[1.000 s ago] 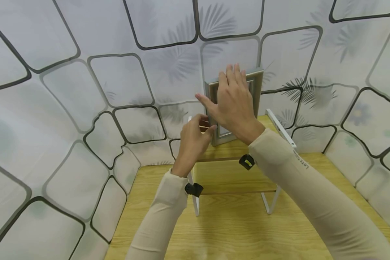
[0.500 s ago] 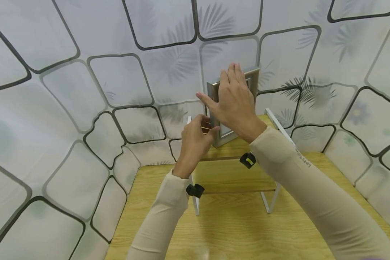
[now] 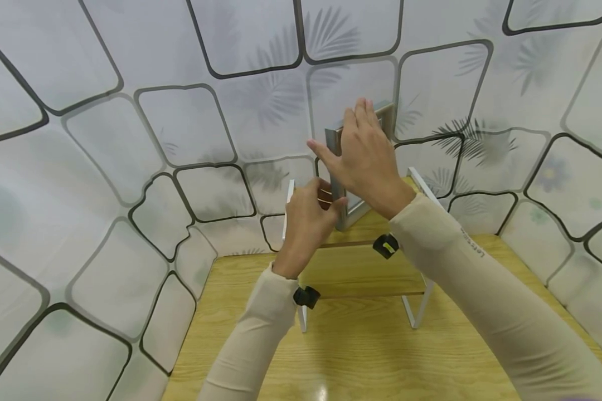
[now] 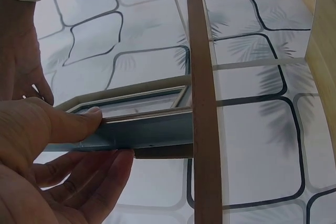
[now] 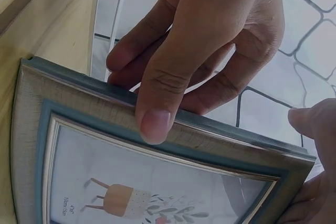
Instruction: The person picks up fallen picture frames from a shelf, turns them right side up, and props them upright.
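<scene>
A silver-grey picture frame (image 3: 337, 167) stands upright on the small wooden shelf stand (image 3: 363, 270), turned at an angle. Its picture (image 5: 126, 182) shows an orange shape with leaves and small print. In the head view, my left hand (image 3: 311, 225) grips the frame's left edge low down. The left wrist view shows the thumb (image 4: 79, 121) on the front side and the fingers behind. My right hand (image 3: 368, 159) lies over the upper part of the frame with straight fingers reaching its top edge and the thumb sticking out left. It hides much of the frame's front in the head view.
White metal side rails (image 3: 423, 184) and legs support the stand on a wood-grain table (image 3: 361, 356). Patterned cloth walls (image 3: 261, 122) rise close behind and on both sides. Each wrist carries a black strap device (image 3: 306, 297).
The frame has turned on the shelf, showing more of its left side and less of its front. My left hand has shifted right with that edge; the right hand has moved slightly right.
</scene>
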Available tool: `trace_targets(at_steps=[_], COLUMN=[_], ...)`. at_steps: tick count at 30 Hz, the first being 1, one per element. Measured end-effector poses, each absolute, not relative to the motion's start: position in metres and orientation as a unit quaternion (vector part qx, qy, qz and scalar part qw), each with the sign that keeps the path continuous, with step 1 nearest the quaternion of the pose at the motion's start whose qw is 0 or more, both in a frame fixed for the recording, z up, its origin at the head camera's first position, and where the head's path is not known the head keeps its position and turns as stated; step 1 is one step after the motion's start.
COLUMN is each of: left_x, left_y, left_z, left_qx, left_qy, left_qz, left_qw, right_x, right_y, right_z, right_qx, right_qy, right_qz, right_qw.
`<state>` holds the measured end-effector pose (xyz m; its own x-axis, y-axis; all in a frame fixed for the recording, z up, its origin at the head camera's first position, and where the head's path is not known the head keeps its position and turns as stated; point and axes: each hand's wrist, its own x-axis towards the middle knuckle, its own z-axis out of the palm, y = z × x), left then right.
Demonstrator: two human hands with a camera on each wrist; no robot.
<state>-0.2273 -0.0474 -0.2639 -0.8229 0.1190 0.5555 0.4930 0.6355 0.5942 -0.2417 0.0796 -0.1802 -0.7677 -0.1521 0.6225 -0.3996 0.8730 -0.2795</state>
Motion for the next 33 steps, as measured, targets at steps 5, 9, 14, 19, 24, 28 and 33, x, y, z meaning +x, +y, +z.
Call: trace_targets(at_steps=[5, 9, 14, 19, 24, 28, 33], left_x=[-0.224, -0.223, -0.223, -0.223, -0.223, -0.223, -0.222], left_y=[-0.042, -0.038, -0.032, -0.027, -0.023, -0.018, -0.012], left_z=[-0.264, -0.266, -0.267, -0.267, -0.268, -0.268, -0.269], left_qx=[-0.176, -0.176, -0.186, -0.189, -0.193, -0.2, -0.209], left_qy=[-0.869, -0.87, -0.865, -0.863, -0.862, -0.857, -0.85], left_qz=[-0.393, -0.388, -0.384, -0.381, -0.375, -0.374, -0.381], left_qw=[0.243, 0.249, 0.265, 0.272, 0.282, 0.292, 0.297], right_x=[-0.24, -0.238, -0.237, -0.236, -0.237, -0.238, -0.238], right_y=[0.084, 0.089, 0.096, 0.102, 0.109, 0.115, 0.123], right_z=[-0.179, -0.178, -0.178, -0.178, -0.178, -0.178, -0.177], right_qx=[0.148, 0.144, 0.148, 0.156, 0.166, 0.175, 0.185], right_qy=[-0.919, -0.922, -0.921, -0.918, -0.914, -0.911, -0.912], right_qz=[0.207, 0.207, 0.211, 0.222, 0.231, 0.233, 0.233], right_qw=[0.302, 0.294, 0.292, 0.289, 0.288, 0.291, 0.281])
